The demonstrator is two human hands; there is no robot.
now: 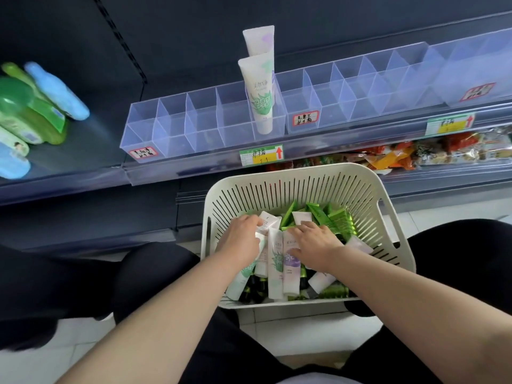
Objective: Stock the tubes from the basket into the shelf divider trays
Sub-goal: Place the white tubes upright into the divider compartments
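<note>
A cream slotted basket sits on the floor between my knees, holding several white and green tubes. My left hand is down in the basket's left side, its fingers curled round a white tube. My right hand lies over the tubes in the middle with its fingers spread, touching a white tube and green ones. On the shelf above stand clear divider trays. Two white tubes stand upright in one compartment, one behind the other.
Green and blue bottles lie on the shelf at the far left. A second divider tray runs to the right. Price tags sit on the shelf rail. Packaged snacks fill the lower shelf behind the basket.
</note>
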